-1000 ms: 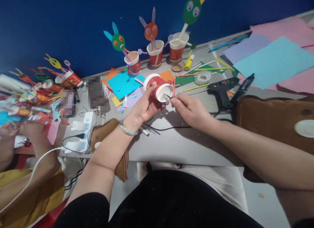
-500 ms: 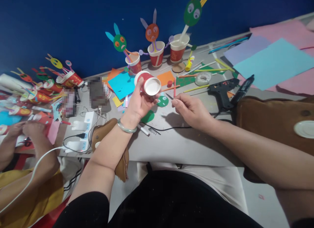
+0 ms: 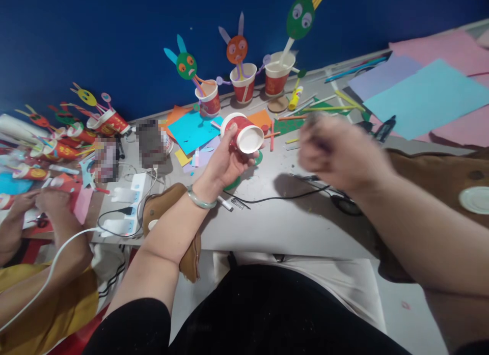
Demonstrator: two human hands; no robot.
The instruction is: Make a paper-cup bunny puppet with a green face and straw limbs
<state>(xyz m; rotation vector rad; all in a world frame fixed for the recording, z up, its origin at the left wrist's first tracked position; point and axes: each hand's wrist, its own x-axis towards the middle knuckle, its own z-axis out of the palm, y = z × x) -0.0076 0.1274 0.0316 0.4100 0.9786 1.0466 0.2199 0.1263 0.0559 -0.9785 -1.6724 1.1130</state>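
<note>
My left hand (image 3: 225, 164) is wrapped round a red and white paper cup (image 3: 244, 132), held tilted above the table with its pale round base toward me. To the right, my right hand (image 3: 332, 151) is raised over the table and smeared by motion. I cannot make out whether anything is in its fingers. Under it lie scissors (image 3: 346, 204), blades pointing left and black handles toward the right. A green paper disc (image 3: 233, 183) is partly hidden beneath my left hand. Coloured sticks (image 3: 272, 136) lie behind the cup.
Cup figures with paper heads (image 3: 237, 49) stand along the blue wall. Coloured paper (image 3: 435, 98) is stacked at right, beside a brown bag (image 3: 431, 187). A power strip (image 3: 137, 202) with cables stands at left. Another person's hands (image 3: 53, 199) work at far left.
My left hand has moved slightly right with the cup. My right hand has risen and shifted right. The pointed tool has left its fingers, and scissors now lie on the table below.
</note>
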